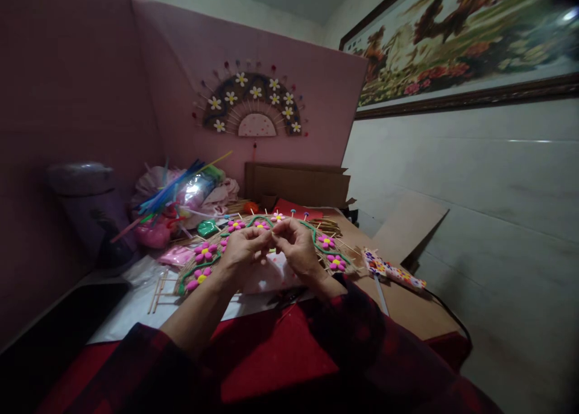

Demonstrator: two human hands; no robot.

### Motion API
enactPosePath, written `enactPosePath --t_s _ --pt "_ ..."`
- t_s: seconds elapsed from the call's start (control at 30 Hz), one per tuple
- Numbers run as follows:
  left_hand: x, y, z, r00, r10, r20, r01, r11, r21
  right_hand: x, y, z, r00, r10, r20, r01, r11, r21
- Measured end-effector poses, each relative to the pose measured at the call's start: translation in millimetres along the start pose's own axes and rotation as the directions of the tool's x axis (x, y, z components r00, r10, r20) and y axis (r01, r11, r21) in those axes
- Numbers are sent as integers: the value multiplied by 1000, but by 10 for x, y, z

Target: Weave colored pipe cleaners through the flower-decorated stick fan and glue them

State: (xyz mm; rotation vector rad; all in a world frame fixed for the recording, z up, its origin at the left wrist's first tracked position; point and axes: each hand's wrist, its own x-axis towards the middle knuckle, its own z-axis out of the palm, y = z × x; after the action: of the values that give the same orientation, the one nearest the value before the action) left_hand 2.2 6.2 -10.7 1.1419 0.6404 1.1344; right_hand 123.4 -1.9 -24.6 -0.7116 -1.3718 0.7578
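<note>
My left hand (244, 248) and my right hand (297, 245) meet fingertip to fingertip above a fan-shaped craft piece (199, 263) that lies flat on the table. The fan is made of thin sticks, edged with a green band and dotted with pink flowers (205, 250) that have yellow centres. Both hands have their fingers pinched together around something small between them; it is too small and dark to make out. A pale pink sheet (266, 278) lies under my wrists.
A finished fan with white flowers (253, 106) hangs on the pink back wall. A pile of bags and coloured straws (181, 197) sits at the left, beside a lidded pot (84, 203). Cardboard (298, 185) stands behind; a patterned tool (393, 270) lies at the right. Loose sticks (157, 290) lie left.
</note>
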Motion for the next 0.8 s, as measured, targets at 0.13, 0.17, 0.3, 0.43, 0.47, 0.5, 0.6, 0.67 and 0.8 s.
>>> enactPosePath --t_s 0.13,0.17,0.3,0.43,0.47,0.5,0.6,0.67,0.8 --pt "1 5 2 1000 -19 0 19 1000 -14 -11 -7 -4 1000 12 -6 -11 1000 20" --pt "1 4 2 1000 -22 4 22 1000 -15 -13 -11 -3 1000 16 -1 -16 999 37" --pt "8 -9 0 999 -37 23 39 998 -51 -16 -32 9 1000 26 -1 -26 995 98" --pt "9 -17 -4 998 -38 47 41 997 -59 -15 -37 14 1000 22 4 -23 993 113" --pt "6 -17 -3 998 -35 47 38 998 -56 -14 -33 14 1000 17 9 -17 994 109" --pt "2 -18 0 999 -33 43 36 998 -56 -13 -25 13 1000 11 11 -12 995 101" --pt "-11 -27 20 1000 -21 14 22 996 -84 -15 1 8 1000 -18 2 18 999 27" --pt "-19 -41 43 1000 -1 -16 -1 993 -117 -23 9 0 996 -81 -21 79 992 -98" --pt "-36 -64 96 998 -50 -43 44 993 -113 -53 -26 -41 966 -257 0 237 890 -389"
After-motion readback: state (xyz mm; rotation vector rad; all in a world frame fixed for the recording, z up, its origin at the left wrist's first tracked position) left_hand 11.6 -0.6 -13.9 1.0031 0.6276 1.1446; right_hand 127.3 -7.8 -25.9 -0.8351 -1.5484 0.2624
